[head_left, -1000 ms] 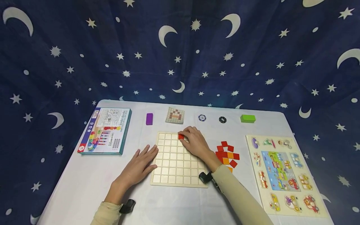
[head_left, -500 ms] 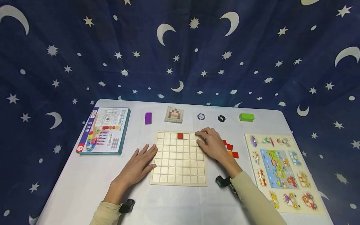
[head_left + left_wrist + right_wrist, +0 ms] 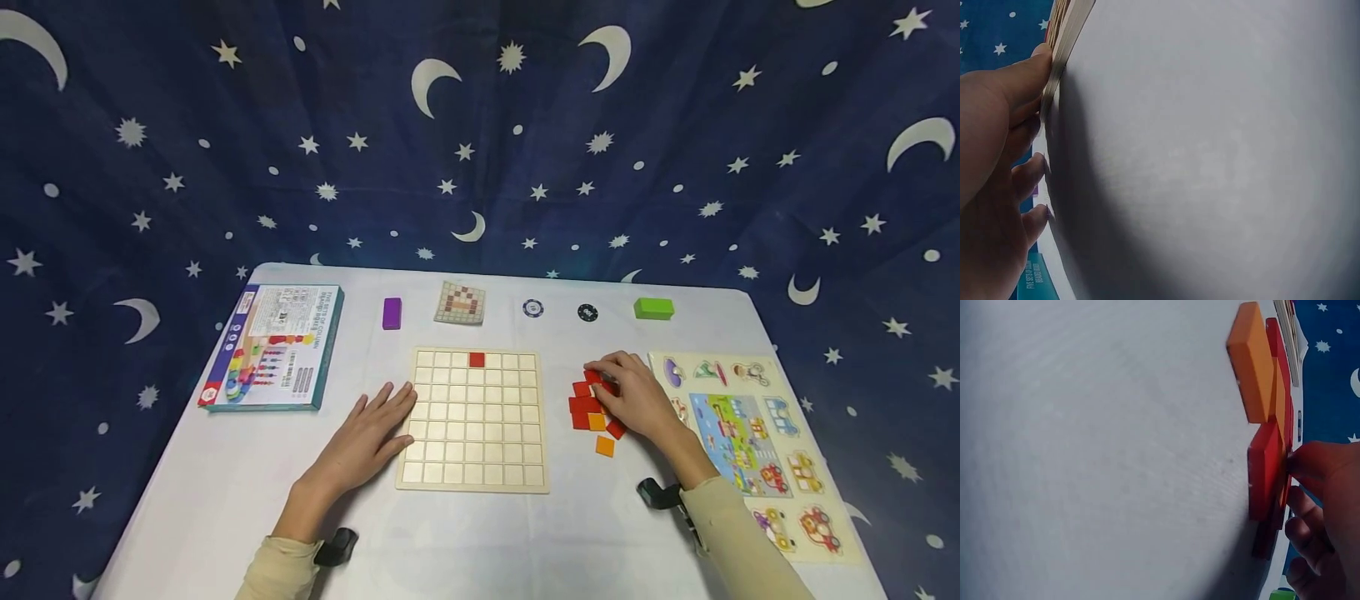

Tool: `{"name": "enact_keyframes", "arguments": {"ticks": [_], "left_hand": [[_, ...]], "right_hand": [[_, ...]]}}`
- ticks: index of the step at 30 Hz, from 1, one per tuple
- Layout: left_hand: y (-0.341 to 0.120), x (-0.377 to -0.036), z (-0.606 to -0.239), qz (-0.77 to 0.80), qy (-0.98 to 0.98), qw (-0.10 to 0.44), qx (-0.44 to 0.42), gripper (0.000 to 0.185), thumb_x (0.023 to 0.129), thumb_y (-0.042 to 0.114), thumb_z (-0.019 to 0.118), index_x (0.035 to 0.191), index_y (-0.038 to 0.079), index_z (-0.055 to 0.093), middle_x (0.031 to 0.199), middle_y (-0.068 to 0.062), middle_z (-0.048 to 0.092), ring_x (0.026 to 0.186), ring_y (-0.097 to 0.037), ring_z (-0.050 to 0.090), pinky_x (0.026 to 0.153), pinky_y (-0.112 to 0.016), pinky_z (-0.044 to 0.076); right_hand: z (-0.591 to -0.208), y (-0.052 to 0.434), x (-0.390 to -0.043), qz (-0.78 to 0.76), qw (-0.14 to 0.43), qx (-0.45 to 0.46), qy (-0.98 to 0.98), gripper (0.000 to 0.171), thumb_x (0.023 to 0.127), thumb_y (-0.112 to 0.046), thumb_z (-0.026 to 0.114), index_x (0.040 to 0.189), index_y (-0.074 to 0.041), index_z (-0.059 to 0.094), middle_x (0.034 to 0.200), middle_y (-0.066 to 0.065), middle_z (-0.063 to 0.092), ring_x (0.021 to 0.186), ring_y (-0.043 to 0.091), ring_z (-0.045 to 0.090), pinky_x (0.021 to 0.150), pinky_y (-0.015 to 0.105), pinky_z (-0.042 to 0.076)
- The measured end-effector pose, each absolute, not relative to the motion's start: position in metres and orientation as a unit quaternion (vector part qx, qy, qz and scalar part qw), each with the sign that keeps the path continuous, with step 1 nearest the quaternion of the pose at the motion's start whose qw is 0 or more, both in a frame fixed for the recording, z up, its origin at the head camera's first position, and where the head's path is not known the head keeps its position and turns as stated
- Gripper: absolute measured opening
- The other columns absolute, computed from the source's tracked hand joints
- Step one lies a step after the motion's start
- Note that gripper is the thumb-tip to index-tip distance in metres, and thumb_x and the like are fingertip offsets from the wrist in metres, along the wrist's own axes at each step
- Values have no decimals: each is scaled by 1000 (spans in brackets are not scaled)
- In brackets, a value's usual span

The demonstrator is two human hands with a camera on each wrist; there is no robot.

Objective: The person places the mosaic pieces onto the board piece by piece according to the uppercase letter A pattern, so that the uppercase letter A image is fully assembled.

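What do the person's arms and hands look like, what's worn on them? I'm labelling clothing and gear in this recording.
Both hands are bare: no gloves, and no rings that can be made out. The left hand and the right hand come out of long, pale cream sleeves that end at the wrists. A small black device, probably a camera mount, sits at the left wrist, and another at the right.

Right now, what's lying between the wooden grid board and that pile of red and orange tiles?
Nothing: in the head view only bare white table separates the grid board from the tile pile.
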State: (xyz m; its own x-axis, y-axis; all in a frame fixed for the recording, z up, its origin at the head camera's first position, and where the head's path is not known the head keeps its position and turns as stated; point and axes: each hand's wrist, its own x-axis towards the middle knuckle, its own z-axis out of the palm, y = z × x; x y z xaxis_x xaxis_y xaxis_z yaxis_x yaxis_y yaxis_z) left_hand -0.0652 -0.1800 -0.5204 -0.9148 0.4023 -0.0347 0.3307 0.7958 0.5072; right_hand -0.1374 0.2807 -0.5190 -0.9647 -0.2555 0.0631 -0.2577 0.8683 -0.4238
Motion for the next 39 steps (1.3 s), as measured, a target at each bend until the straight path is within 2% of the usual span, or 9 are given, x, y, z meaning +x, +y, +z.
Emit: {"name": "enact_keyframes", "arguments": {"ticks": [5,11,15,24,31,39], "left_hand": [[-180,-66,-521,257,944,72,194,71,103,33,70,165,12,41,173,-6,38,164,-39,29,131,-70,21],[-180,-65,-523,254,945,69,195,70,103,33,70,164,12,42,173,-6,38,164,-39,29,131,-70,21],[-179,-65,-523,253,945,65,196,70,103,33,70,165,12,42,173,-6,38,164,-39,29,131,-70,21],[-179,-65,-519,251,946,70,192,71,103,33,70,164,12,42,173,-5,39,164,-38,30,131,-70,23],[-179,-65,-519,248,947,71,192,70,103,33,70,164,12,43,173,-5,39,164,-38,30,131,-70,23],[-179,-65,-518,247,947,69,191,70,103,34,70,164,12,43,173,-4,39,164,-38,30,131,-69,23]], "right_hand": [[-522,282,-137,215,14,123,-969,37,94,-17,79,130,-12,76,120,13,70,113,31,58,99,52,52],[-525,280,-139,204,55,113,-971,34,91,-20,81,124,-12,77,112,11,70,102,28,57,84,42,42],[-525,271,-141,210,81,116,-967,31,91,-22,82,120,-13,78,108,10,69,96,26,55,80,39,39],[-519,214,-149,235,70,163,-956,30,93,-26,81,121,-14,78,110,7,71,100,26,60,82,39,42],[-521,171,-152,263,39,188,-946,29,95,-27,79,121,-15,78,112,4,71,104,24,61,88,41,47],[-528,143,-151,271,21,198,-942,28,96,-28,79,123,-17,79,114,4,71,108,23,61,94,42,50]]}}
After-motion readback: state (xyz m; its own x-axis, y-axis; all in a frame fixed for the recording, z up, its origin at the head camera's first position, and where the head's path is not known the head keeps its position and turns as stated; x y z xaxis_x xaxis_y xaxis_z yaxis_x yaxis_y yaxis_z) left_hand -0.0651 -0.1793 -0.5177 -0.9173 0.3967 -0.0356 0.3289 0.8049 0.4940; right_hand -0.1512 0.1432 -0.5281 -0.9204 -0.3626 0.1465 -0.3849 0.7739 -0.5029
